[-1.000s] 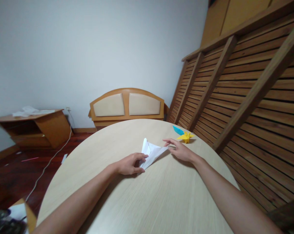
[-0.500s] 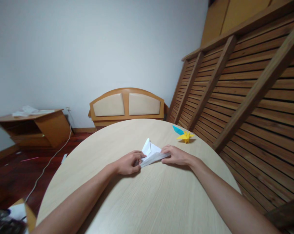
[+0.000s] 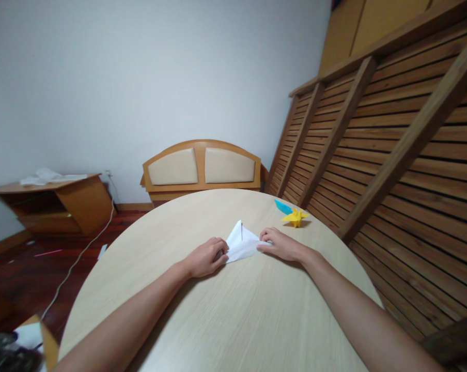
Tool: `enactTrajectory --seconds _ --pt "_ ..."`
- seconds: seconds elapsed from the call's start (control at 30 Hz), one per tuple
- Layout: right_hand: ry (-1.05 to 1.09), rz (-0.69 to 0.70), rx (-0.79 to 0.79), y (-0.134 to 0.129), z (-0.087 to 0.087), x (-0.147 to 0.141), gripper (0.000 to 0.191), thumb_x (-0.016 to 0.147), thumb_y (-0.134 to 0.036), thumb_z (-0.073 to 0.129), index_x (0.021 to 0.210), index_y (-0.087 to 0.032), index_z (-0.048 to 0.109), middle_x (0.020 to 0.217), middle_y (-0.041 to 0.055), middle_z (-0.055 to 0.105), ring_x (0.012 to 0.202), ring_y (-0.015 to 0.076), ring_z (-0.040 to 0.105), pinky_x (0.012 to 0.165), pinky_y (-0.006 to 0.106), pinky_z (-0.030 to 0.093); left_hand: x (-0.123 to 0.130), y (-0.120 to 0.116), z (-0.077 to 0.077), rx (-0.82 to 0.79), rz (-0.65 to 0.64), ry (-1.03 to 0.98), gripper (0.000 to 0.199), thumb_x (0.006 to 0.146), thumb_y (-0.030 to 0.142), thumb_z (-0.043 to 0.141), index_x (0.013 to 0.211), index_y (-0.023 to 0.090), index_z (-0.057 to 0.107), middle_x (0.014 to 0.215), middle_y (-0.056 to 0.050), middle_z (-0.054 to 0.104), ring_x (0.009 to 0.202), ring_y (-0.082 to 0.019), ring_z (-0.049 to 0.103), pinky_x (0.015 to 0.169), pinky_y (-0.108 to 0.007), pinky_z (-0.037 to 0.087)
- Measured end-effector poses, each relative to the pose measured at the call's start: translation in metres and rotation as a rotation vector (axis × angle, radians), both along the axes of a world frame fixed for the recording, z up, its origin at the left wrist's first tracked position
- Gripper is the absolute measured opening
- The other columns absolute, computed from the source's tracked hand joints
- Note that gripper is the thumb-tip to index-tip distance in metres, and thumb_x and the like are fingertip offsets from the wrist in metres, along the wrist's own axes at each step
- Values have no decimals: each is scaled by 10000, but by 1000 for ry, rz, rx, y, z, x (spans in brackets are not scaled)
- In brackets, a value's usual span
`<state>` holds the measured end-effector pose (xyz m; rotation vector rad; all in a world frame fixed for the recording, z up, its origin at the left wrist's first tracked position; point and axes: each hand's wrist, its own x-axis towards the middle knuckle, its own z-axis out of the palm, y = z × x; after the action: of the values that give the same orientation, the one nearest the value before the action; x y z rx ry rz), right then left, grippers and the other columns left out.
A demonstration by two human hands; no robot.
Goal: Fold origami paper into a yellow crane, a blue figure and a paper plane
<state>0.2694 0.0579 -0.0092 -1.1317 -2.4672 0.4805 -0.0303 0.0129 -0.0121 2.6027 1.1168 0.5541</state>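
Folded white paper [image 3: 243,246] lies near the middle of the round table [image 3: 218,315], with one pointed corner facing the far side. My left hand [image 3: 208,257] pinches its left end between thumb and curled fingers. At the right end, the fingers and thumb of my right hand [image 3: 278,244] are closed on the paper. The inner fingertips of both hands are partly hidden.
A yellow origami bird [image 3: 295,217] and a blue folded paper piece [image 3: 282,207] sit at the table's back right. Wooden slats [image 3: 373,155] lean along the right side. A headboard [image 3: 202,168] stands behind the table.
The paper's near edge has turned up and flattened over the lower part, and its tip has shifted slightly right. Both hands have moved slightly outward while holding the ends.
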Motion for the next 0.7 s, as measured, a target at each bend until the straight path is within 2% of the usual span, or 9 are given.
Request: enactTrajectory --seconds 0.07,0.23,0.3,0.37,0.43,0.53,0.6,0.7 --pt "-21 -11 27 2 -3 2 333 931 -462 537 858 -177 692 1086 100 607 1083 243 538 974 360 411 0 0 -1 6 7 3 276 926 348 469 1103 176 594 1088 -100 637 1007 -199 579 936 -352 503" --pt "-146 -131 131 2 -1 4 241 932 -375 555 861 -170 661 1114 112 604 1090 254 518 964 396 404 -1 1 -3 85 -88 45 339 959 281 404 1229 199 592 1277 -99 596 1190 -207 527 1057 -385 454" --pt "-163 -180 204 -3 4 -1 171 916 -317 575 949 -166 649 1135 115 611 1092 259 521 951 404 406 0 1 -4 104 -99 67 358 972 271 376 1249 209 595 1317 -90 586 1219 -207 517 1079 -399 444" --pt "-155 -184 271 -10 8 -13 210 924 -270 548 1085 -165 635 1235 127 592 1155 269 503 972 419 392 2 2 -5 111 -87 89 370 979 273 364 1262 215 595 1337 -88 582 1229 -208 518 1086 -407 443" --pt "-145 -120 290 -21 10 -30 294 964 -277 482 1205 -166 610 1293 134 583 1200 268 490 1002 428 373 3 2 -6 114 -56 100 379 983 277 355 1271 221 595 1344 -90 581 1233 -212 522 1088 -414 446" --pt "-149 45 218 -37 7 -55 382 997 -360 432 1309 -192 576 1375 120 560 1282 266 462 1086 448 315 7 1 -10 122 -6 101 387 984 287 352 1288 224 583 1369 -95 563 1265 -221 504 1111 -432 430" --pt "-157 136 147 -44 3 -65 484 999 -439 414 1403 -187 500 1465 122 484 1351 269 414 1147 457 248 8 0 -12 127 10 109 392 984 298 354 1299 215 572 1404 -98 535 1306 -226 473 1138 -443 406" --pt "-189 180 9 -46 -4 -69 654 998 -537 355 1517 -139 339 1574 142 310 1462 271 255 1200 449 157 8 0 -13 123 26 137 408 985 311 357 1330 206 548 1434 -103 509 1334 -226 458 1152 -441 394"
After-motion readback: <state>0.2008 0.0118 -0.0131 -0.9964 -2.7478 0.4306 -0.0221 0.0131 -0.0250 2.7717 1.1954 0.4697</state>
